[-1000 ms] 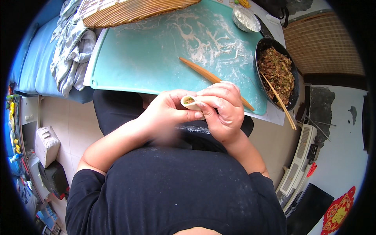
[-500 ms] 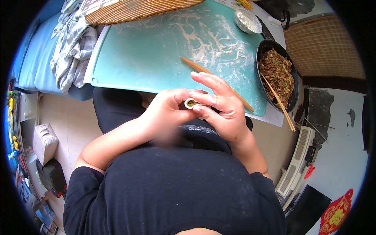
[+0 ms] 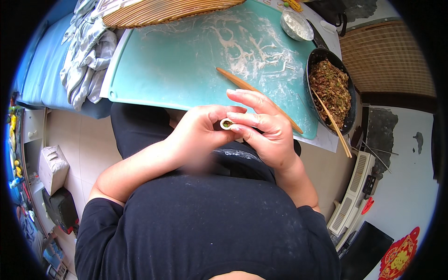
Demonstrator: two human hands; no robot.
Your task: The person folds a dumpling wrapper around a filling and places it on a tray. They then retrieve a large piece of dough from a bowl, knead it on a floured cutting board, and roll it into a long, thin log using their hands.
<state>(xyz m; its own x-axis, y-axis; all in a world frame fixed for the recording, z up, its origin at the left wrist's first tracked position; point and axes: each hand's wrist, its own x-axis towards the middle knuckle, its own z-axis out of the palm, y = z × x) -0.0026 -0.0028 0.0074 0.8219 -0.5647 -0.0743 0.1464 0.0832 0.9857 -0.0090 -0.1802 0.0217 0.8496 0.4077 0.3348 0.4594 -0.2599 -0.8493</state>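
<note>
Between my two hands, above my lap, is a small dumpling [image 3: 227, 123] with a pale dough wrapper and green-brown filling showing at its round open end. My left hand [image 3: 198, 128] is closed around its left side, the thumb and forefinger reaching toward the opening. The fingertips of my right hand [image 3: 268, 133] pinch the wrapper's right edge, while its forefinger stretches out above. Flour dusts my right fingers. Just beyond my hands, a tapered wooden rolling pin [image 3: 247, 87] lies slantwise on the floured teal mat [image 3: 163, 70].
A black pan [image 3: 310, 70] of minced filling [image 3: 329, 88] stands at the table's right, with chopsticks [image 3: 333, 123] resting across its rim. Behind it sits a bowl of flour [image 3: 297, 25]. A woven tray [image 3: 168, 13] overhangs the mat's far left. Crumpled grey cloth [image 3: 88, 60] lies on the blue sofa [image 3: 44, 74].
The dumpling's opening has narrowed and looks rounder. My fingers have shifted only slightly around it, and the other things stay where they were.
</note>
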